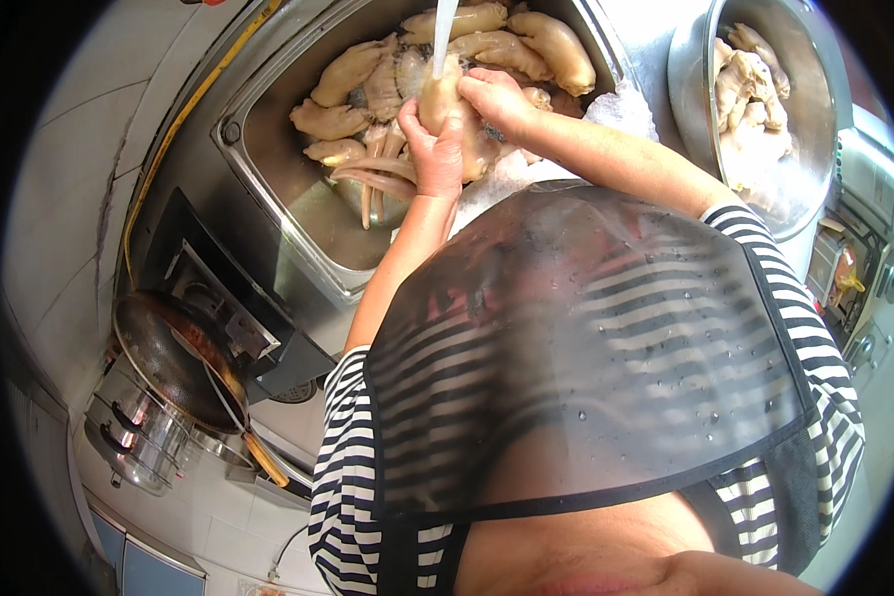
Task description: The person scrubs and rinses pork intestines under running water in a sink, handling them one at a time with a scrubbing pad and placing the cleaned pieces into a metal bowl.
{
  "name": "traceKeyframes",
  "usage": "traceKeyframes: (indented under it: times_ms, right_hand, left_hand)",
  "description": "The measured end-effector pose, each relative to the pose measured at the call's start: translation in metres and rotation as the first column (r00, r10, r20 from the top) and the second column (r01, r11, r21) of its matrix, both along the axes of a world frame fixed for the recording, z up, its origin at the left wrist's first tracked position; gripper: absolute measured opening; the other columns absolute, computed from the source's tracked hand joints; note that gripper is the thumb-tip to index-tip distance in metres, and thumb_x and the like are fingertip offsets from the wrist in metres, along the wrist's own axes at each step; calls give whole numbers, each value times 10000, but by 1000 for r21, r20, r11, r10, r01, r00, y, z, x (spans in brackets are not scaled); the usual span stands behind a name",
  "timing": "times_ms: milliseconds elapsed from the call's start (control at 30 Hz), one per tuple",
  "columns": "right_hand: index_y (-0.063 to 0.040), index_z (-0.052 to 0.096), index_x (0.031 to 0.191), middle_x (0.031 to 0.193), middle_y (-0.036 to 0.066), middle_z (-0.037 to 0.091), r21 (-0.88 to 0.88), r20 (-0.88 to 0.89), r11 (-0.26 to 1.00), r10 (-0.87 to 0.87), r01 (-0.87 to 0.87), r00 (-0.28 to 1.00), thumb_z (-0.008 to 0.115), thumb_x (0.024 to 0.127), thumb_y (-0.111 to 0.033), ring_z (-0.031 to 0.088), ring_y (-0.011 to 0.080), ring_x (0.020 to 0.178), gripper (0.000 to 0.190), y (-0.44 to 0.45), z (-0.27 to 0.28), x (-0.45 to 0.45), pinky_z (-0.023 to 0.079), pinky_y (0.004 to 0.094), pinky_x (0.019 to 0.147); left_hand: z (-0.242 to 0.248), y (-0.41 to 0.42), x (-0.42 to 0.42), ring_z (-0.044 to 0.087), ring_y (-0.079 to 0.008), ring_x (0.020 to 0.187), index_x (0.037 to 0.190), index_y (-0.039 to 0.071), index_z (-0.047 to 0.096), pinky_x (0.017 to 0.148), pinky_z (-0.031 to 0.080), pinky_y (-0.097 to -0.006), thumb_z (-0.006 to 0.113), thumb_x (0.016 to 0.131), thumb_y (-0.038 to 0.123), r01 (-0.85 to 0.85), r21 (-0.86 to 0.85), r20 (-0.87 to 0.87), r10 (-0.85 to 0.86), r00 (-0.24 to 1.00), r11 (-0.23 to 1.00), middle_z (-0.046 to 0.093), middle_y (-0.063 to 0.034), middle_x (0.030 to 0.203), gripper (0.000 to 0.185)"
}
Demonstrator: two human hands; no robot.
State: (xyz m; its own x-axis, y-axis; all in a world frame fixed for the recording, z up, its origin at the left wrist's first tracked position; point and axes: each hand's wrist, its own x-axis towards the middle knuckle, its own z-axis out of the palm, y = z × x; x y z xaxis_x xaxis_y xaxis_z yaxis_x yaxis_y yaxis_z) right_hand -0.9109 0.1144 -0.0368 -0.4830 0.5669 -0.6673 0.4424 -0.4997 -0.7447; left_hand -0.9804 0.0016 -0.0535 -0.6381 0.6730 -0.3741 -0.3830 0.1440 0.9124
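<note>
Both hands hold one pale pig's trotter (442, 93) under a stream of water (444, 37) over a stainless steel sink (268, 175). My left hand (438, 149) cups its lower part from the left. My right hand (494, 97) grips its right side with curled fingers. Several more trotters (346, 73) lie in the sink around it. Long thin pale pieces, perhaps pig tails (376, 175), lie just left of my left wrist. The underside of the held trotter and the fingertips of my right hand are partly hidden.
A large steel basin (693, 97) with pale meat pieces (749, 89) stands right of the sink. A white cloth (622, 112) lies on the sink's right edge. At lower left are a wok (171, 357) with a wooden handle and a steel pot (145, 447). A yellow hose (186, 112) runs along the wall.
</note>
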Motion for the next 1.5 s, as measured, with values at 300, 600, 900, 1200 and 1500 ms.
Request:
traceKeyframes:
  times_ms: [300, 600, 900, 1200, 1500]
  right_hand:
    - [-55, 624, 997, 978, 91, 613, -268, -1, 959, -98, 94, 995, 581, 845, -438, 555, 172, 918, 414, 15, -12, 11, 416, 332, 768]
    - [-39, 326, 1381, 1288, 135, 473, -435, -367, 900, -176, -2, 913, 708, 782, -371, 467, 233, 1174, 784, -5, 2, 12, 398, 392, 990]
    - [-69, 320, 1391, 1236, 141, 494, -487, -516, 868, -198, -96, 833, 646, 759, -277, 514, 248, 1104, 742, 2, 16, 36, 455, 372, 915]
    - [-61, 261, 1433, 1308, 131, 439, -121, -373, 958, 199, -261, 906, 673, 736, -288, 417, 198, 1206, 841, 2, 24, 36, 333, 331, 1034]
    - [-46, 335, 1366, 1231, 139, 503, 50, -205, 979, 205, -199, 957, 705, 711, -317, 459, 213, 1161, 800, -3, 31, 24, 358, 338, 1008]
  left_hand:
    - [10, 4, -6, 436, -203, 1157, 1313, 27, 294, 996, 367, -328, 690, 817, 137, -71, 28, 112, 67, 991, 997, 415, -139, 1274, 645]
    - [12, 5, -5, 498, -173, 1096, 1300, 27, 448, 913, 426, -307, 565, 933, 182, -102, 3, 342, 95, 935, 995, 502, -70, 1235, 415]
    - [18, 12, -24, 581, -174, 961, 1087, 41, 586, 867, 454, -329, 590, 867, 127, 47, 68, 579, -78, 811, 997, 624, -53, 1022, 237]
    - [-4, 16, -19, 594, -202, 967, 1040, 13, 606, 867, 484, -353, 576, 883, 160, -130, 15, 510, 104, 854, 991, 631, -87, 1039, 218]
    - [-7, 10, -16, 501, -211, 1137, 1292, 13, 439, 990, 399, -355, 653, 870, 352, -177, 100, 510, 102, 854, 979, 512, -111, 1242, 582]
